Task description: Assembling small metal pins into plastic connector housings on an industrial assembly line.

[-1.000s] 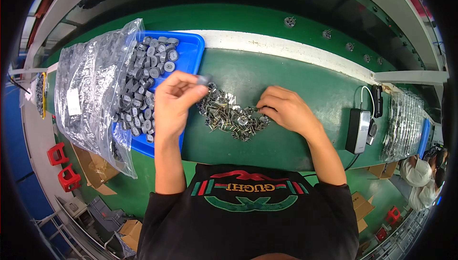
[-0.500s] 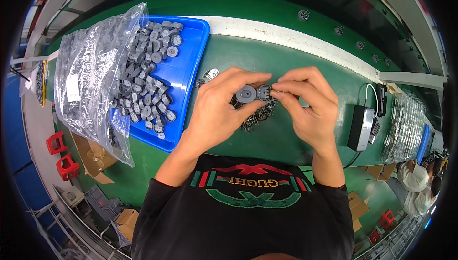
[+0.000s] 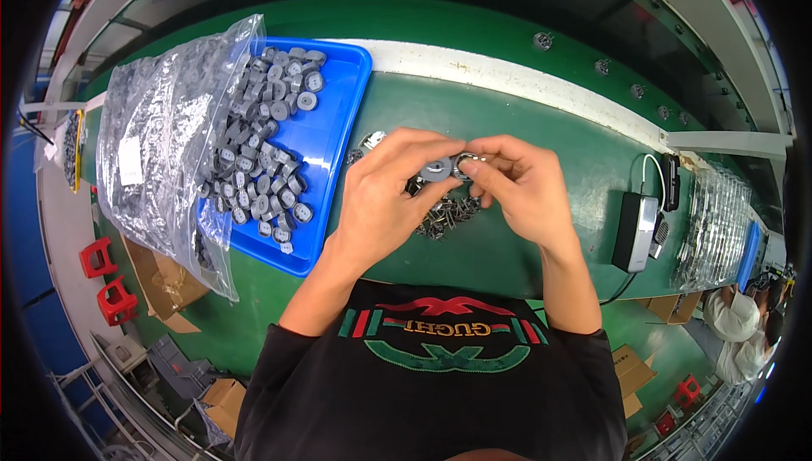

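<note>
Far left on the green counter (image 3: pixel 524 249) lies a clear bag (image 3: pixel 161 148) full of small grey parts. Its open end rests on a blue tray (image 3: pixel 334 106). Many grey rings (image 3: pixel 266 165) lie loose in the tray, most of them on its left side. Just right of the tray, the left hand (image 3: pixel 385 199) is up above the counter. Its grip is pinched on one grey ring (image 3: pixel 436 170), thumb below and fingers on top. The ring has a round hole in the middle and faces up. Right beside it, touching it, is a small shiny metal part (image 3: pixel 463 162). The right hand (image 3: pixel 520 186) pinches that part between thumb and fingers. The two hands meet in the middle, fingertips close together. Under the hands sits a little pile (image 3: pixel 444 214) of more metal parts on the counter. Part of the pile is hidden by the hands. Further right lies a black box (image 3: pixel 634 231) with a wire, well apart from the hands. At the far right is another clear bag (image 3: pixel 715 224).
</note>
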The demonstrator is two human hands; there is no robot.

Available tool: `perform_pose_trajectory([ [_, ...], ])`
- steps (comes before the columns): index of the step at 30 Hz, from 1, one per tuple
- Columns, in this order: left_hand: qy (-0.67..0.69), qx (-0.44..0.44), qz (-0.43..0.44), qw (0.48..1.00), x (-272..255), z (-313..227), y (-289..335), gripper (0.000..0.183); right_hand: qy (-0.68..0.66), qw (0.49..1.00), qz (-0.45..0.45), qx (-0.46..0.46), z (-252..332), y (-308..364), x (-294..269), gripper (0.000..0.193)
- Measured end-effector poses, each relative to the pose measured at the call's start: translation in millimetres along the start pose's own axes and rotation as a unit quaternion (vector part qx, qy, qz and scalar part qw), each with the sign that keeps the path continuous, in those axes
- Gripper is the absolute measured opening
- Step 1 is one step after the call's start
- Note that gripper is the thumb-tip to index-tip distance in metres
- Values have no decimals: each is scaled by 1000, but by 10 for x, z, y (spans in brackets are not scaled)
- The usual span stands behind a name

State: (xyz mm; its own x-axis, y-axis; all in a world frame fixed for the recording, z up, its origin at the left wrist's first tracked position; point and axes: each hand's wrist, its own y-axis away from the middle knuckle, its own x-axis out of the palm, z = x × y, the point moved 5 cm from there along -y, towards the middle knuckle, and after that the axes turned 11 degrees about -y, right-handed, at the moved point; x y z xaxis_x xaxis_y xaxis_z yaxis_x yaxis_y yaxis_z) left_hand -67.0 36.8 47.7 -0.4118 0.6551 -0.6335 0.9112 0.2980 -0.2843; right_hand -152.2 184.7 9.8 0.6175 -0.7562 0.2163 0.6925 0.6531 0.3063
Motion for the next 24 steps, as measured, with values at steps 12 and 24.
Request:
perform_pose_trajectory([
  [12,-96,-80,-144,982,-344,396,105,37,505,805,-232,-207,426,-1565,-1033,27],
  [24,652,-183,-29,735,-123,834,361,40,341,907,173,-175,3,-270,-373,29],
])
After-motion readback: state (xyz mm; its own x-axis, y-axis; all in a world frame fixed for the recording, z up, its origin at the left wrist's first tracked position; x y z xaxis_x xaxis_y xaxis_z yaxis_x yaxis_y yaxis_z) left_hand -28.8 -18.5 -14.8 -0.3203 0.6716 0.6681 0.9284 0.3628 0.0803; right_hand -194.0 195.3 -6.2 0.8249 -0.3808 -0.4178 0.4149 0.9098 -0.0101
